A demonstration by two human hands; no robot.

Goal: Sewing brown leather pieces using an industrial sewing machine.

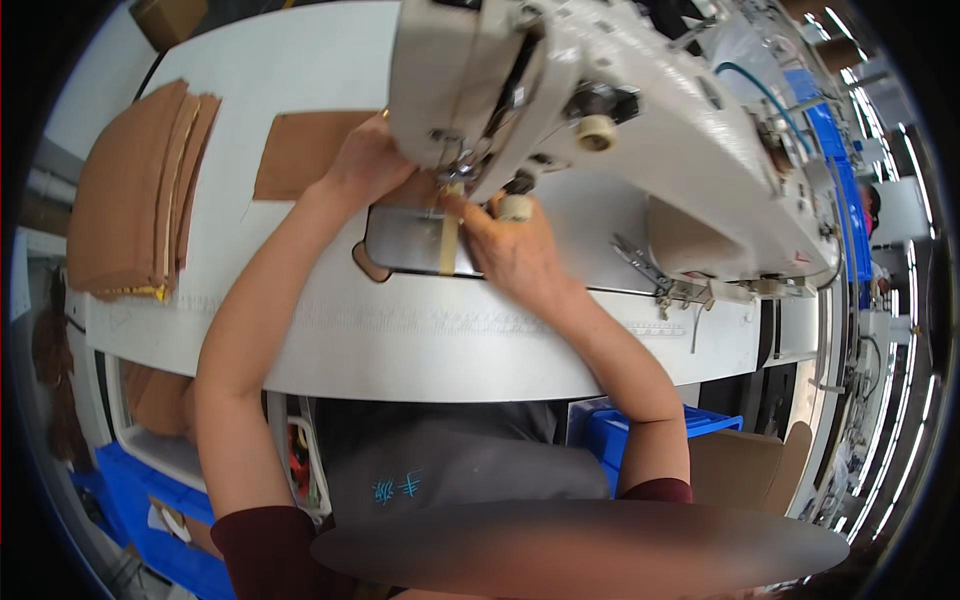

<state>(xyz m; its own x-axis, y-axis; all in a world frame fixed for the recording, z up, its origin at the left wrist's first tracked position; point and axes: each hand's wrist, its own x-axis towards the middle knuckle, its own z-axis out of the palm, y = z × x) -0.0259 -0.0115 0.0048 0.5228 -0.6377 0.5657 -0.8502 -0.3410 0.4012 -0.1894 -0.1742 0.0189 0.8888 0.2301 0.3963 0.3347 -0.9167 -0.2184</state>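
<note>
A flat brown fabric piece (300, 155) lies on the sewing table, its right end running under the needle area of a white sewing machine (620, 110). On it rests my left hand (370, 162), left of the needle; its fingertips are partly hidden behind the machine head. Right of the presser foot (455, 182), my right hand (515, 250) is closed, thumb and fingers at the fabric's edge. A narrow yellowish strip (449, 247) hangs down from the foot over the metal plate (415, 230), beside my right fingers.
Stacked brown fabric pieces (130, 190) stand at the table's left. A ruler scale (400, 318) runs along the near edge. Thread snips (638, 260) lie right of my hand, by the machine's base. Blue bins (610, 435) and a cardboard box (740, 465) sit below the table.
</note>
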